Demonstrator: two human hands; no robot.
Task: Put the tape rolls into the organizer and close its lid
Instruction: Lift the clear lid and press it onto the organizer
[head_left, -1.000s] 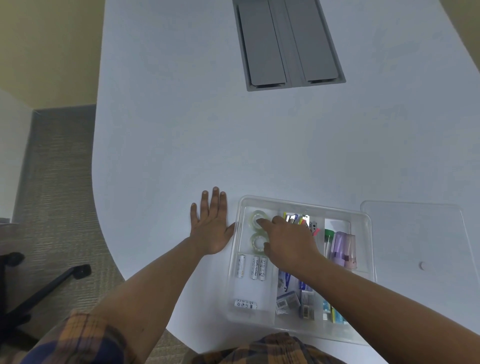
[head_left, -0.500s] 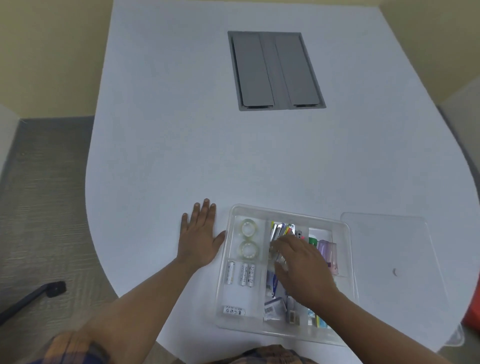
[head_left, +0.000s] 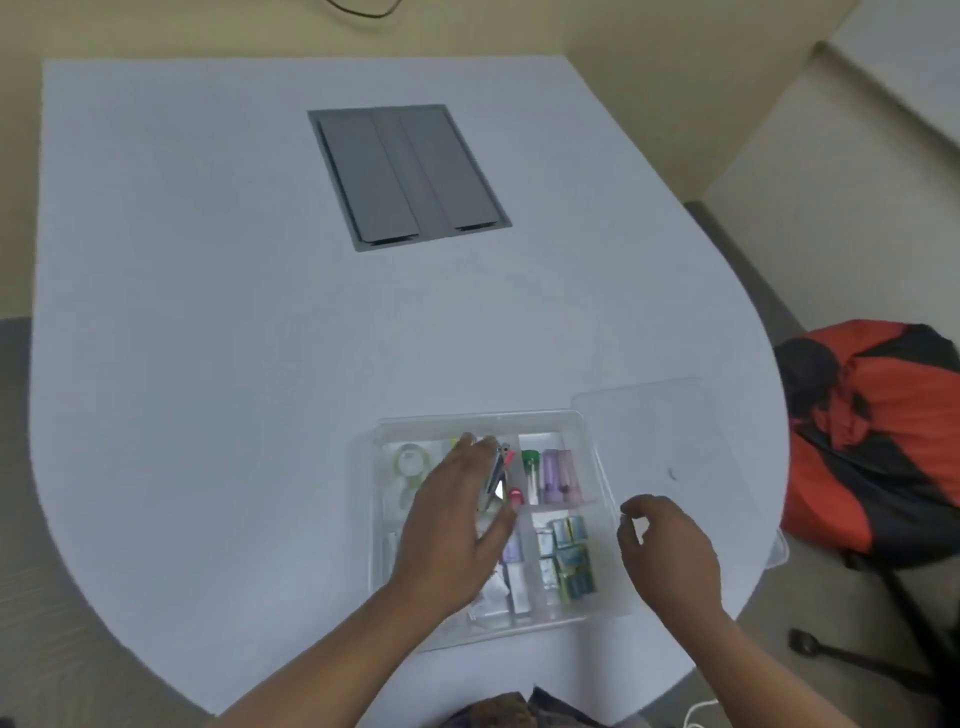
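Pale grey-white rounded tabletop (head_left: 208, 364), bearing all items listed; entries run left to right.

Two clear tape rolls (head_left: 409, 460), translucent rings with a greenish tint, lying flat one behind the other in the far-left compartment of the organizer. Placement step judged complete.

Left hand (head_left: 452, 525), fingers spread and flat, holding nothing, palm down over the middle of the organizer and partly covering the left compartments. Whether it touches the contents cannot be told.

Clear plastic compartmented organizer (head_left: 597, 467), rectangular, open-topped, near the front edge of the tabletop. Contents include pens, a green-capped item, lilac tubes and small packets; picture soft, details uncertain.

Right hand (head_left: 670, 545), fingers curled loosely inward, gripping nothing visible, just beside the organizer's right wall and over the near part of the lid.

Clear flat plastic lid (head_left: 675, 431), lying on the tabletop to the right of the organizer, touching or nearly touching it, its right corner overhanging the tabletop edge.

Step in hand, as judged: fetching the lid. Advice: take it by opposite edges, clear the left hand from above the compartments, check that no pen stands proud of the rim, align the corners, lower level, press around the rim.
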